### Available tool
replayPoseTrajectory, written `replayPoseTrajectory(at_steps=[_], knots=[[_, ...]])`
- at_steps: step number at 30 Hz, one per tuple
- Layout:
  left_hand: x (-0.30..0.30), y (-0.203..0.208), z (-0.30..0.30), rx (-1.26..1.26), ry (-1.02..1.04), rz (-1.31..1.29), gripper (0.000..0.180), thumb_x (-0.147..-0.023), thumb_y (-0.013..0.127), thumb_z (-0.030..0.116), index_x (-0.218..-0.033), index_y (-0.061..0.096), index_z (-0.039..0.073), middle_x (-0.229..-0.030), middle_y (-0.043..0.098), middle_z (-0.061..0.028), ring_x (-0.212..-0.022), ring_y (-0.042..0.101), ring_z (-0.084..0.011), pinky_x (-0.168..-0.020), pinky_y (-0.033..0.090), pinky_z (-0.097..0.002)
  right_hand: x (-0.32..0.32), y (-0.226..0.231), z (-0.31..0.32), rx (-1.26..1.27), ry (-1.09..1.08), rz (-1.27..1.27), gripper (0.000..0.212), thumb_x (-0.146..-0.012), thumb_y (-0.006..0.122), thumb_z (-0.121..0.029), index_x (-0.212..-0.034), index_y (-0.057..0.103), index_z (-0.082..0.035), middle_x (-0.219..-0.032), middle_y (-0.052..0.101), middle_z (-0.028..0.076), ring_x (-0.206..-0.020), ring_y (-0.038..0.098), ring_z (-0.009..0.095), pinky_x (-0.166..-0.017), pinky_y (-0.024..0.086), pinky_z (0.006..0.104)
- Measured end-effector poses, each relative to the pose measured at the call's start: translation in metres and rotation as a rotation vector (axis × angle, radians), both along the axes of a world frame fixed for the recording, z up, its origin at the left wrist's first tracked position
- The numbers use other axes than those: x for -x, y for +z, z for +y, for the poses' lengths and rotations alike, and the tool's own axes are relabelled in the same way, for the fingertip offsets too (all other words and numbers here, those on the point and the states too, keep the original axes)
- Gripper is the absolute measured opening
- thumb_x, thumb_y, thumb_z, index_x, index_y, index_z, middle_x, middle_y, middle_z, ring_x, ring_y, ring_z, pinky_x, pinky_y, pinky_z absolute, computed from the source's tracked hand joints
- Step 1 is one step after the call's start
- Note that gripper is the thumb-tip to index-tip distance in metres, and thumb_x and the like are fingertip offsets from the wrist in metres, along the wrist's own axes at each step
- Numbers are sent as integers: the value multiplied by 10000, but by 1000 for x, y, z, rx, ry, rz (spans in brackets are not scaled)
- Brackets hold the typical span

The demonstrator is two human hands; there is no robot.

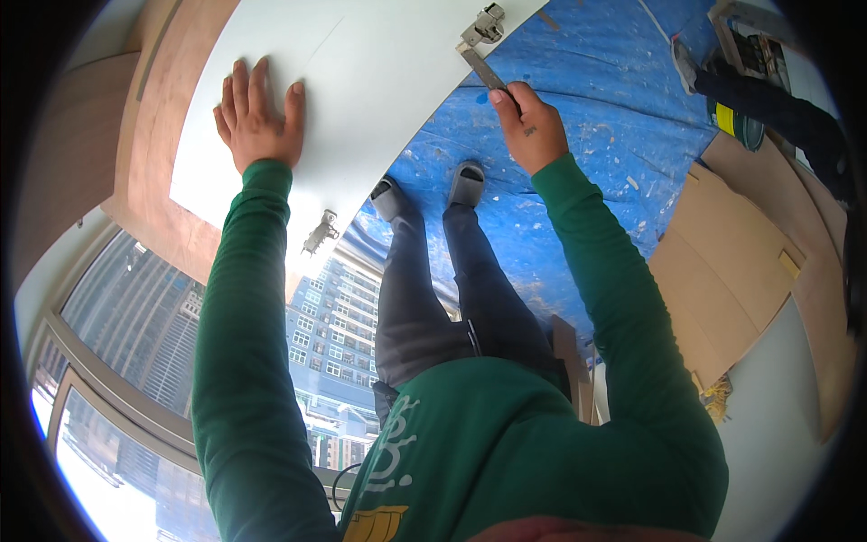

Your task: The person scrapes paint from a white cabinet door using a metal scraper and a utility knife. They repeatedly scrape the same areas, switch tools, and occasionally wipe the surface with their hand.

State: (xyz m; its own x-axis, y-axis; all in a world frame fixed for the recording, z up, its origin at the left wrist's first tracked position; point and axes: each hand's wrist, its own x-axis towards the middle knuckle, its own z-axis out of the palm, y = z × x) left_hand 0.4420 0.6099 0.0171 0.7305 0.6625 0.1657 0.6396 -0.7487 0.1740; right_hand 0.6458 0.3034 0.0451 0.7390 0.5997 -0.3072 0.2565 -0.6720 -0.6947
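Observation:
My left hand point(257, 122) lies flat with its fingers spread on a white cabinet door panel point(361, 99). My right hand point(531, 131) is closed round a flat, dark grey scraper-like tool point(485, 74), whose far tip reaches the panel's right edge. Just beyond that tip, a metal cabinet hinge point(485, 25) is fixed at the edge. A second metal hinge point(320, 232) sits at the near corner of the same edge, below and to the right of my left hand.
The panel rests on a wooden board point(144, 154). A blue tarp point(578, 54) covers the floor. Cardboard sheets point(722, 262) lean at the right, near a green and yellow can point(736, 125) and another person's dark-clad leg point(768, 99). A window point(135, 280) is at the lower left.

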Motion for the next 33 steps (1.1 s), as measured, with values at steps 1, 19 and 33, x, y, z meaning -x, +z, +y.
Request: replayPoseTrajectory(at_steps=[1, 19, 33], knots=[[1, -1, 0, -9, -4, -6, 675, -982, 511, 630, -1545, 473, 259, -1664, 372, -85, -1566, 272, -293, -1279, 131, -548, 2, 1, -2, 7, 1, 6, 333, -1056, 599, -377, -964, 614, -57, -657, 617, 185, -595, 623, 403, -540, 457, 461], [2, -2, 1, -10, 3, 0, 677, -987, 459, 654, -1546, 456, 273, -1672, 356, -86, -1572, 263, -291, -1287, 124, -533, 29, 4, -16, 13, -84, 140, 422, -1042, 636, -400, -855, 635, -22, -633, 511, 86, -591, 445, 184, -563, 403, 344], [0, -2, 1, -16, -10, -12, 684, -990, 451, 661, -1555, 443, 275, -1670, 358, -87, -1571, 267, -294, -1286, 130, -542, 17, -6, -8, -29, -84, 137, 396, -1029, 671, -380, -883, 684, -12, -634, 474, 3, -618, 412, 86, -562, 378, 298]])
